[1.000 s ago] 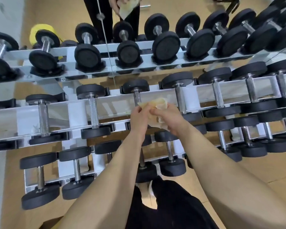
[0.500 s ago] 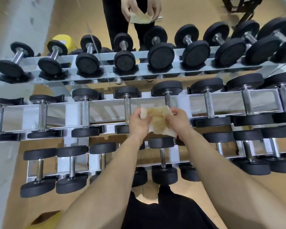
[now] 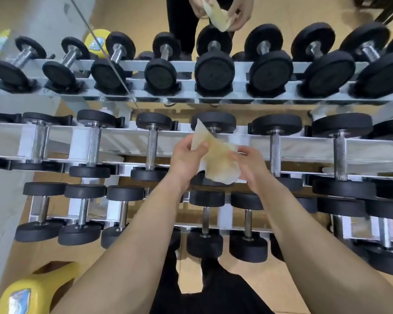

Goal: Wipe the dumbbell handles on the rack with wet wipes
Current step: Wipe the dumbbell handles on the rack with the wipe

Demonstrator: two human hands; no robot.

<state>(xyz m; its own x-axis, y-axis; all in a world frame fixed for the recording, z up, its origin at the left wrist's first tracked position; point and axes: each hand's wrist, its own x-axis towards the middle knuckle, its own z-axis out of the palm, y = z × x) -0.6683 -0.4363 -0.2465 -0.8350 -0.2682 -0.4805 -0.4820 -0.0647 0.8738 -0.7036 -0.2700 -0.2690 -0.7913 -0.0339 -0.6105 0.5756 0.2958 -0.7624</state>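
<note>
A yellowish wet wipe (image 3: 216,156) is spread between both hands above the rack's upper tier. My left hand (image 3: 186,158) pinches its left edge with thumb and fingers. My right hand (image 3: 247,165) grips its right side. The wipe hides the handle of the dumbbell (image 3: 213,122) directly behind it. Just left of my hands stands a dumbbell with a bare knurled steel handle (image 3: 152,149); another handle (image 3: 275,155) lies to the right. The silver rack (image 3: 123,138) carries rows of black-headed dumbbells on two tiers.
A mirror behind the rack reflects the dumbbells (image 3: 213,71) and the hands with the wipe (image 3: 218,17). A yellow kettlebell (image 3: 30,288) sits on the floor at lower left. A grey wall (image 3: 7,223) borders the left side. Smaller dumbbells (image 3: 82,211) fill the lower tier.
Both hands have lifted off the dumbbell handle and pulled the crumpled wipe open between them. The view has shifted left and closer, bringing the kettlebell into sight.
</note>
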